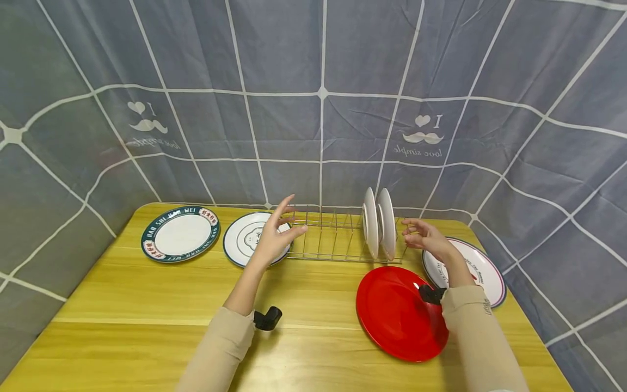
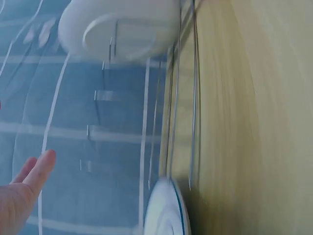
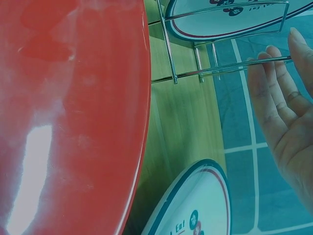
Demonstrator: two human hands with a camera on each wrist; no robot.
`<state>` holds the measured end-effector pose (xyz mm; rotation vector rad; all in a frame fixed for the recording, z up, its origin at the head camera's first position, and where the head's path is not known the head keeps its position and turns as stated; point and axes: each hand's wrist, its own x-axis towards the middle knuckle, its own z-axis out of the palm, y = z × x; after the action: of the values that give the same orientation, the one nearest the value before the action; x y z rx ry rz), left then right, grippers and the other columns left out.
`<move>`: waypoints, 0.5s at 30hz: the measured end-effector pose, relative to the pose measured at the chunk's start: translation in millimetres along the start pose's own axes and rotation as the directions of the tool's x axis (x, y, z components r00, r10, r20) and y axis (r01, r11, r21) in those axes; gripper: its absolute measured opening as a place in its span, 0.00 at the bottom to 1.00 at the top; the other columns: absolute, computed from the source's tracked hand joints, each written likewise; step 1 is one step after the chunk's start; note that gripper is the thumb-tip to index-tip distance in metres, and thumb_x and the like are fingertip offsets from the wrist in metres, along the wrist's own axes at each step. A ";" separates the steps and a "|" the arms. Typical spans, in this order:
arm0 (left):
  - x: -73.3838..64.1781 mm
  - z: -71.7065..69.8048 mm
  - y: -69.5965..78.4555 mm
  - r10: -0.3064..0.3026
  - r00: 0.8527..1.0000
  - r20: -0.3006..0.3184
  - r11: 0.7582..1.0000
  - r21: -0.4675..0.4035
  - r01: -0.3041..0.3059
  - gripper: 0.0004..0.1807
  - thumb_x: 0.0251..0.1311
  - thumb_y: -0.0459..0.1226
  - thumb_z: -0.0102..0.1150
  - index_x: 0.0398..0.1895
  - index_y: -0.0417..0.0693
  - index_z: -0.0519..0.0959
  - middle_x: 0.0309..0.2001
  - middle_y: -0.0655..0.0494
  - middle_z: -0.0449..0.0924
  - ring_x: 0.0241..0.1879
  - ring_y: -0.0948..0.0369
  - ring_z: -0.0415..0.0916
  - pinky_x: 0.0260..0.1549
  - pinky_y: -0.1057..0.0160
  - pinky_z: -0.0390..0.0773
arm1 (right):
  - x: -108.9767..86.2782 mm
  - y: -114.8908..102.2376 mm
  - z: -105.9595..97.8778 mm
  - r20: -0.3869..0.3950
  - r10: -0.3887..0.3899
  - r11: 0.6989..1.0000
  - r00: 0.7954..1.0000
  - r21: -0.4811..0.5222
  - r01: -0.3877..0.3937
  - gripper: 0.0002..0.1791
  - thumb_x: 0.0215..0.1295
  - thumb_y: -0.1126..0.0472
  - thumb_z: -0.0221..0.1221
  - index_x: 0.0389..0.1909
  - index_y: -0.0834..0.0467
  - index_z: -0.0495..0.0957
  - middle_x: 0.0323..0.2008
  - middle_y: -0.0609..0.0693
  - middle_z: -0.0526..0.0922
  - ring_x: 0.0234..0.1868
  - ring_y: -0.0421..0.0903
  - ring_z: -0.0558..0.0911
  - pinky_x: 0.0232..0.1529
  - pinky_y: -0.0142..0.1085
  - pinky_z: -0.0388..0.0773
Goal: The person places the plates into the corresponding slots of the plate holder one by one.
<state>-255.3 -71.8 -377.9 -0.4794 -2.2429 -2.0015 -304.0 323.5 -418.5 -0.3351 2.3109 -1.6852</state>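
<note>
A wire dish rack [image 1: 323,256] stands at the back of the table, with two white plates [image 1: 387,223] upright side by side near its right end. My left hand [image 1: 274,239] hovers at the rack's left end, over a white plate with a thin blue rim [image 1: 240,239]; its fingers are spread and hold nothing. At the opposite end is my right hand [image 1: 425,238], fingers loosely bent around nothing. In the right wrist view its fingertips [image 3: 261,56] lie close to the rack's end wire; I cannot tell whether they touch.
A large red plate [image 1: 399,313] lies in front of the rack's right end. Beside it, partly under my right arm, lies a white printed plate [image 1: 490,277]. A green-rimmed plate [image 1: 181,234] lies at the far left. Behind the table hangs a grey checked curtain [image 1: 284,125].
</note>
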 end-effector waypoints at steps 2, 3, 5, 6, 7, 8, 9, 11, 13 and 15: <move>-2.1 -16.3 -14.0 -0.011 0.999 -0.044 1.000 -0.005 0.010 0.39 0.55 0.34 0.61 0.69 0.58 0.55 0.60 0.43 0.62 0.57 0.46 0.65 0.49 0.58 0.75 | 0.0 0.2 0.0 -0.003 0.000 1.000 1.000 0.002 0.000 0.29 0.63 0.72 0.52 0.62 0.73 0.51 0.45 0.60 0.69 0.40 0.40 0.78 0.45 0.35 0.79; -3.2 -24.6 -20.5 -0.018 0.997 -0.071 1.000 -0.017 0.017 0.40 0.55 0.34 0.61 0.69 0.59 0.54 0.60 0.44 0.62 0.57 0.47 0.65 0.48 0.61 0.76 | -0.1 0.3 0.0 -0.004 -0.001 1.000 1.000 0.004 0.001 0.29 0.63 0.72 0.52 0.62 0.73 0.51 0.45 0.60 0.69 0.40 0.40 0.78 0.45 0.35 0.79; -8.0 -40.7 -25.3 -0.030 0.989 -0.146 0.999 -0.049 0.023 0.40 0.56 0.31 0.60 0.70 0.57 0.54 0.59 0.43 0.63 0.57 0.45 0.65 0.45 0.68 0.76 | -0.3 0.1 -0.1 -0.006 0.000 1.000 1.000 0.005 0.000 0.29 0.62 0.72 0.52 0.62 0.73 0.52 0.44 0.58 0.70 0.40 0.40 0.78 0.45 0.35 0.79; -10.5 -48.8 -27.3 -0.037 0.982 -0.183 0.997 -0.066 0.025 0.40 0.56 0.30 0.59 0.70 0.56 0.54 0.58 0.44 0.63 0.57 0.45 0.65 0.44 0.71 0.75 | -0.5 -0.3 -0.1 -0.007 0.000 1.000 1.000 0.005 0.000 0.29 0.62 0.72 0.52 0.62 0.73 0.52 0.43 0.57 0.70 0.40 0.40 0.78 0.45 0.35 0.79; -12.9 -57.1 -29.6 -0.048 0.974 -0.222 0.996 -0.081 0.031 0.40 0.56 0.29 0.58 0.70 0.56 0.53 0.58 0.46 0.64 0.56 0.46 0.66 0.44 0.73 0.75 | -0.5 -0.4 -0.1 -0.008 0.000 1.000 1.000 0.004 0.000 0.29 0.62 0.72 0.52 0.62 0.73 0.52 0.43 0.56 0.71 0.40 0.40 0.78 0.45 0.35 0.79; -15.6 -65.3 -31.3 -0.062 0.963 -0.264 0.994 -0.101 0.036 0.40 0.57 0.28 0.58 0.70 0.55 0.53 0.57 0.48 0.64 0.56 0.48 0.66 0.44 0.75 0.74 | -0.6 -0.4 -0.2 -0.009 -0.001 1.000 1.000 0.001 0.001 0.29 0.62 0.72 0.52 0.62 0.73 0.52 0.42 0.55 0.71 0.40 0.40 0.78 0.45 0.35 0.79; -18.1 -73.7 -33.5 -0.074 0.950 -0.302 0.992 -0.121 0.039 0.39 0.57 0.28 0.58 0.70 0.56 0.53 0.56 0.50 0.64 0.55 0.50 0.67 0.44 0.76 0.73 | -0.5 -0.3 -0.2 -0.008 -0.002 1.000 1.000 0.000 0.002 0.29 0.62 0.72 0.52 0.62 0.73 0.52 0.42 0.54 0.71 0.40 0.40 0.78 0.45 0.36 0.79; -24.1 -89.8 -36.8 -0.112 0.917 -0.383 0.987 -0.153 0.057 0.39 0.57 0.29 0.58 0.70 0.58 0.54 0.53 0.56 0.64 0.52 0.57 0.69 0.44 0.78 0.73 | -0.5 -0.7 0.0 -0.011 -0.001 1.000 1.000 -0.003 0.001 0.29 0.62 0.72 0.52 0.62 0.73 0.52 0.42 0.54 0.71 0.40 0.40 0.78 0.46 0.36 0.79; -30.9 -105.3 -39.1 -0.154 0.876 -0.456 0.978 -0.195 0.071 0.39 0.56 0.30 0.58 0.69 0.61 0.55 0.52 0.59 0.65 0.49 0.63 0.70 0.42 0.79 0.73 | -0.3 -0.6 0.2 -0.010 -0.001 1.000 1.000 -0.003 0.001 0.29 0.62 0.72 0.52 0.62 0.73 0.52 0.42 0.54 0.71 0.40 0.40 0.78 0.46 0.36 0.79; -38.1 -119.3 -40.8 -0.194 0.831 -0.522 0.966 -0.249 0.069 0.40 0.55 0.29 0.59 0.69 0.62 0.55 0.51 0.59 0.65 0.46 0.66 0.70 0.40 0.79 0.74 | 0.0 -0.8 0.6 -0.008 -0.001 1.000 1.000 0.000 0.001 0.29 0.62 0.72 0.52 0.62 0.74 0.52 0.43 0.55 0.71 0.40 0.38 0.78 0.45 0.35 0.79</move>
<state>-247.4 -198.9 -411.5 0.2293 -1.7526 -2.1147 -303.7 322.8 -418.0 -0.3302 2.3166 -1.6893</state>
